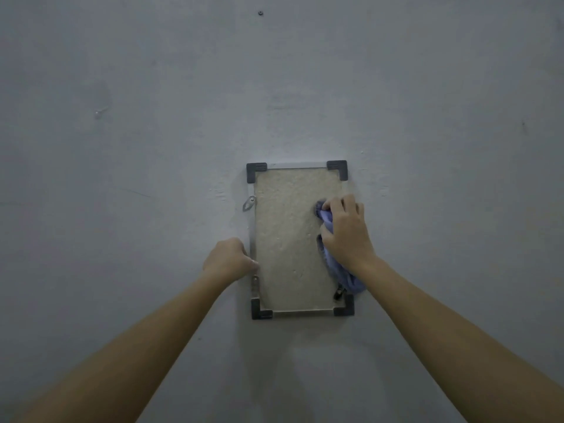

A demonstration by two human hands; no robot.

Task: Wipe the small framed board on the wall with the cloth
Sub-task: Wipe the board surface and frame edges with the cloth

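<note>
A small upright board (287, 239) with a pale speckled face, a thin metal frame and dark grey corner caps hangs on a grey wall. My right hand (345, 230) is closed on a crumpled blue-purple cloth (335, 267) and presses it against the right side of the board; the cloth's tail hangs down toward the lower right corner. My left hand (230, 259) grips the left frame edge a little below mid-height, fingers curled around it.
The plain grey wall (152, 148) surrounds the board. A metal hanger tab (249, 203) sticks out on the left frame edge and a small dark clip (338, 293) shows near the lower right corner. A tiny dark screw (260, 13) sits high on the wall.
</note>
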